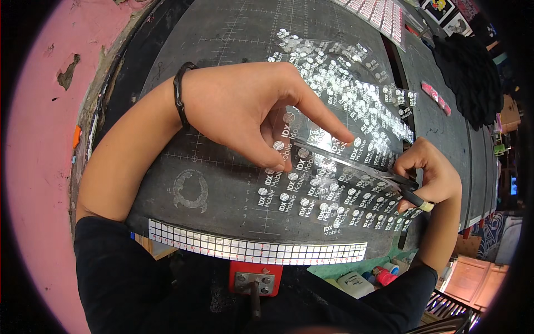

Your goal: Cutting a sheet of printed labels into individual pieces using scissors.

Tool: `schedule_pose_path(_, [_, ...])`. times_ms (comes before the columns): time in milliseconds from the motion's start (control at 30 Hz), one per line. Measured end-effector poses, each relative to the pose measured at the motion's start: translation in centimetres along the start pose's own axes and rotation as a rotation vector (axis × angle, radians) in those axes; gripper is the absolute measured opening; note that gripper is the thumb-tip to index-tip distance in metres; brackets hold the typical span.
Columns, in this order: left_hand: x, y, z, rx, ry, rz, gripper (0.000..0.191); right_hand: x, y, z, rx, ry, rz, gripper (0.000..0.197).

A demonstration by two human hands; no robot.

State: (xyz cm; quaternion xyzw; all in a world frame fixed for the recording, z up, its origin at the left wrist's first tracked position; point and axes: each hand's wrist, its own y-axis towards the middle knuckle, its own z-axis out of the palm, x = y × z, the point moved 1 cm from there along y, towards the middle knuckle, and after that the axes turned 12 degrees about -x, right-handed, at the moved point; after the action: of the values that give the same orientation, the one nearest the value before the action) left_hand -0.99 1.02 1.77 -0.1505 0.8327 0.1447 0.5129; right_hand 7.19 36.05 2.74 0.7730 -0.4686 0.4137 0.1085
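Note:
My left hand (246, 112), a dark band at its wrist, pinches the left end of a clear plastic sheet (329, 188) printed with rows of white logos and lettering. My right hand (434, 171) grips the dark handles of a pair of scissors (354, 165). Their metal blades lie across the sheet and point left, between my left thumb and index finger. Beyond my left hand, many small cut pieces of clear printed film (333, 79) are heaped on the dark work surface (225, 46). The fingertips of my left hand are partly hidden.
A gridded ruler strip (258, 250) runs along the near edge, above a red bracket (255, 277). A red-printed sheet (375, 16) lies at the far side. Black cloth (467, 79) and a pink item (436, 98) are at right. Containers (354, 285) stand below; a pink wall (46, 146) borders the left.

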Motion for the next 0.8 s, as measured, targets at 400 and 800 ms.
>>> schedule_pose_path(400, [0.0,0.0,0.4,-0.013,-0.016,-0.015,0.065,0.9,0.1,0.8,-0.038,0.000,0.007,0.064])
schedule_pose_path(800, [0.1,0.2,0.8,0.012,-0.051,-0.025,0.065,1.9,0.5,1.1,-0.012,-0.052,0.051,0.060])
